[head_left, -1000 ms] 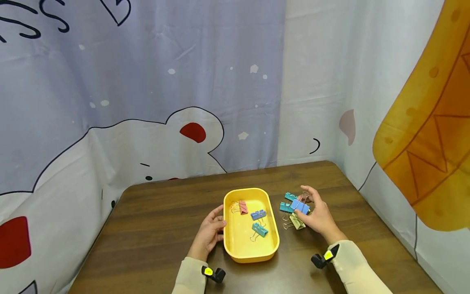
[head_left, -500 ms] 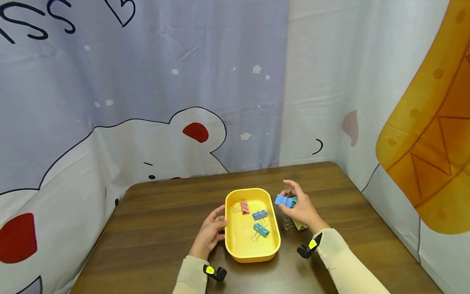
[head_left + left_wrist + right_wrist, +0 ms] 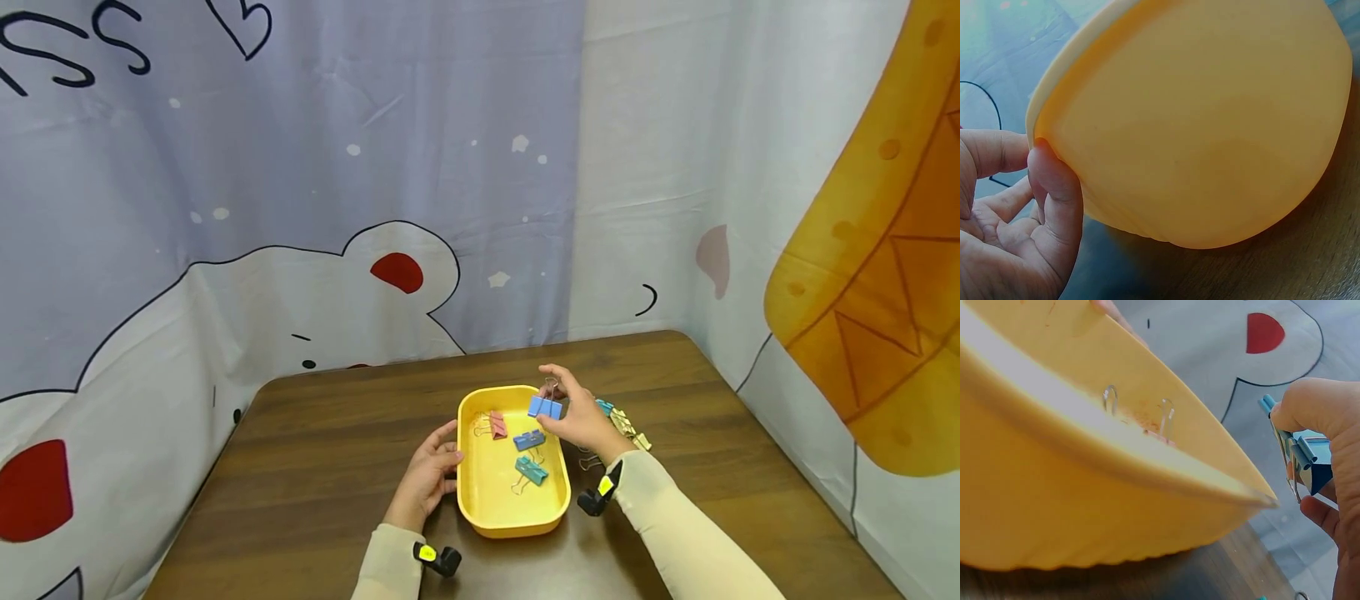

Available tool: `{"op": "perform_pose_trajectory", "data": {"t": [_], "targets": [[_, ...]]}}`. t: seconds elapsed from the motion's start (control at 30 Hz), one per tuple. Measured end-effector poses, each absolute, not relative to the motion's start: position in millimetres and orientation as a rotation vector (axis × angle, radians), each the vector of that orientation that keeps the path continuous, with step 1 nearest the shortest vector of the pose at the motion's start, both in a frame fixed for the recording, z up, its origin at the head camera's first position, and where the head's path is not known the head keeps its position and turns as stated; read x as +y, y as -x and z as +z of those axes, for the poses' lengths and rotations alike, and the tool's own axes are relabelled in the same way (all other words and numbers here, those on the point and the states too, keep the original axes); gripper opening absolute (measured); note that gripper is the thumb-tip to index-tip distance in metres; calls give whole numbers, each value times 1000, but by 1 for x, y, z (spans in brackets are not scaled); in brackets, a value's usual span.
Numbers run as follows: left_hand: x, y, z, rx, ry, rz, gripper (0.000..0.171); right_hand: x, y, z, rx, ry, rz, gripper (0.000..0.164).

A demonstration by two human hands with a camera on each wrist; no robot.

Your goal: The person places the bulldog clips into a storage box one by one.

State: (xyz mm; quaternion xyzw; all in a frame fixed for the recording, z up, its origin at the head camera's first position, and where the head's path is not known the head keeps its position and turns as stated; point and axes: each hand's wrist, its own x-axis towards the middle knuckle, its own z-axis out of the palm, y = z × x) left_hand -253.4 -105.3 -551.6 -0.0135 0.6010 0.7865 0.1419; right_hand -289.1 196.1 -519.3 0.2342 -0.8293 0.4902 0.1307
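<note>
My right hand [image 3: 588, 421] pinches a blue binder clip [image 3: 545, 407] over the far right corner of the yellow tray [image 3: 513, 517]. Seen from the right wrist, the clip [image 3: 1313, 459] sits between thumb and fingers, beyond the tray rim. At the left side, my left hand [image 3: 429, 475] holds the tray by its rim, thumb and fingertips right at the edge; the left wrist view shows the thumb [image 3: 1057, 194] against it. Inside the tray lie a pink binder clip [image 3: 498, 425], another blue clip [image 3: 529, 440] and a teal clip [image 3: 532, 470].
Right of the tray, partly hidden behind my right hand, is a small pile with yellowish clips [image 3: 628, 427] and a teal clip [image 3: 604, 407]. The brown wooden table [image 3: 322, 475] extends to both sides. A printed curtain [image 3: 390, 167] hangs behind it.
My right hand has carried the blue binder clip leftward from the pile to over the tray, uncovering part of the pile. The left hand and tray have stayed in place.
</note>
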Motion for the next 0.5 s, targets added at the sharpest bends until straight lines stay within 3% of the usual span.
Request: {"op": "perform_pose_trajectory", "data": {"t": [0.5], "targets": [[-107, 254, -554, 1734, 37, 2282, 63, 176, 302, -520, -2495, -796, 1415, 81]]}}
